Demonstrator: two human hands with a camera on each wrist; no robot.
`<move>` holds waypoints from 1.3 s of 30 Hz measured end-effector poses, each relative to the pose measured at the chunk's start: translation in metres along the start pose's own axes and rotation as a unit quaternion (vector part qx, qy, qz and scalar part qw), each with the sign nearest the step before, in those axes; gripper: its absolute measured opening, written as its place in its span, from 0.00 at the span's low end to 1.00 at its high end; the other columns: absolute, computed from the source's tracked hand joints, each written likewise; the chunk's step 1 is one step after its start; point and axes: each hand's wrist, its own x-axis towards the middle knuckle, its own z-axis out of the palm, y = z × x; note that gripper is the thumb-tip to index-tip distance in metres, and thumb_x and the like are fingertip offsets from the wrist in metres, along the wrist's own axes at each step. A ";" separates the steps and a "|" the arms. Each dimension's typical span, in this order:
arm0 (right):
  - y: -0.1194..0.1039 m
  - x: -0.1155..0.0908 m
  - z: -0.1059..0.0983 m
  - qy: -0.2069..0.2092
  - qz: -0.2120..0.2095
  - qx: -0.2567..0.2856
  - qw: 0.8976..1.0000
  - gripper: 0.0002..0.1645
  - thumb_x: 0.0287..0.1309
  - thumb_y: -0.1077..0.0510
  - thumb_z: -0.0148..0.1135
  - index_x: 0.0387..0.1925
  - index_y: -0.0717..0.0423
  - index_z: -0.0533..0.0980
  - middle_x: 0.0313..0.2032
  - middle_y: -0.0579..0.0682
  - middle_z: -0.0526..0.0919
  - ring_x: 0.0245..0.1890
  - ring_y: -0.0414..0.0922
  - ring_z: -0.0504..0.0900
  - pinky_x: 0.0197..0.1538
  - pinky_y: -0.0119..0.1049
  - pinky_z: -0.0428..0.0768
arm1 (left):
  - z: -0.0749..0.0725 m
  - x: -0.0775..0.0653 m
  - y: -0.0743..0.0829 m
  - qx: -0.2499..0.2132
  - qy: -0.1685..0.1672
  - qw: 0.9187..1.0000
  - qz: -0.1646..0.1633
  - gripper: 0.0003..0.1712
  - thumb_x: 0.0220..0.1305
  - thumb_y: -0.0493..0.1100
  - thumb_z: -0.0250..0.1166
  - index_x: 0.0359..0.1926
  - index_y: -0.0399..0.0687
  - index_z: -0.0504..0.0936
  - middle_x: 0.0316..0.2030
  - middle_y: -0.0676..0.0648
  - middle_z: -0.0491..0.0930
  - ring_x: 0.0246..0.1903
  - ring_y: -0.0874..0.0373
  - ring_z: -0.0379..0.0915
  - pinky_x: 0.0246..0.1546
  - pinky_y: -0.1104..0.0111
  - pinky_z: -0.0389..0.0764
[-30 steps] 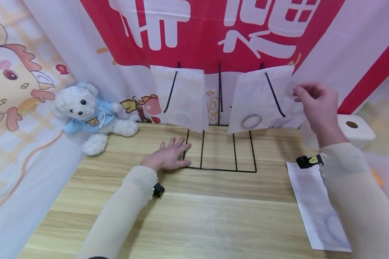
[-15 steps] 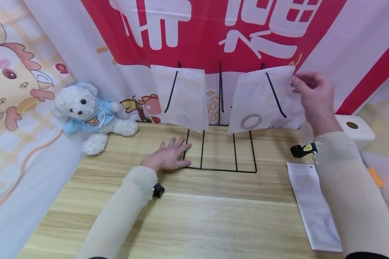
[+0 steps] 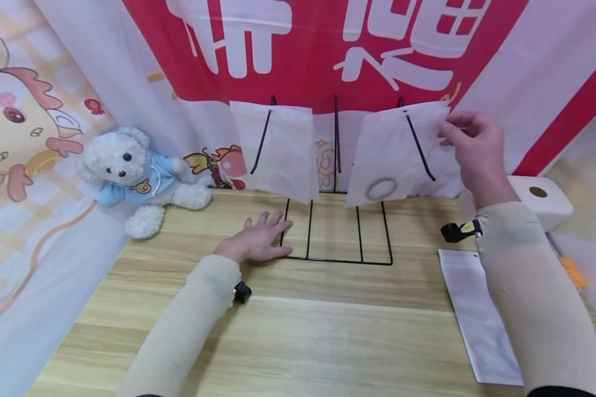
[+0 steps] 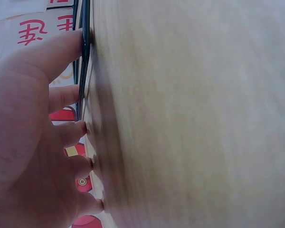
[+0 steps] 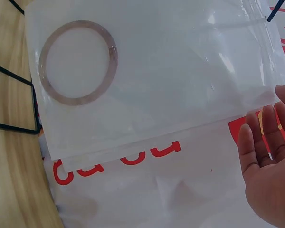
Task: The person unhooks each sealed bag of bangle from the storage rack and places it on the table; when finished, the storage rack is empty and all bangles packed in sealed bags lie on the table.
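Note:
A black wire display rack stands on the wooden table. Two frosted plastic bags hang from its hooks, a left bag and a right bag. A ring, like a bangle, shows in the right bag. My left hand lies spread on the table at the rack's left side, its thumb touching the base wire, also seen in the left wrist view. My right hand pinches the right edge of the right bag between thumb and fingertips. That contact sits at the right wrist view's border.
Another frosted bag lies flat on the table below the right forearm. Behind that wrist is a white tissue box. A plush bear in blue sits at the back left. A printed red and white cloth hangs behind.
My right hand has moved left to the right bag's edge. The bag and its hook have shifted slightly left. My left hand has stayed in place.

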 end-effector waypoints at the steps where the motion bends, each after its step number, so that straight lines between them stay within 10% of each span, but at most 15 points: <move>1: 0.000 0.000 0.000 -0.001 0.000 0.005 1.000 0.27 0.59 0.46 0.82 0.57 0.50 0.85 0.51 0.42 0.85 0.50 0.40 0.83 0.49 0.20 0.85 | 0.000 0.000 0.000 0.000 0.000 1.000 0.000 0.48 0.77 0.67 0.60 0.88 0.58 0.54 0.89 0.41 0.40 0.86 0.30 0.32 0.79 0.24 0.35; 39: -0.005 -0.022 -0.016 -0.023 0.004 -0.004 1.000 0.39 0.49 0.41 0.83 0.62 0.49 0.85 0.54 0.43 0.87 0.52 0.39 0.88 0.50 0.21 0.86 | -0.002 -0.002 0.004 0.000 -0.003 1.000 -0.004 0.48 0.77 0.68 0.60 0.88 0.59 0.53 0.89 0.41 0.41 0.86 0.31 0.31 0.79 0.23 0.36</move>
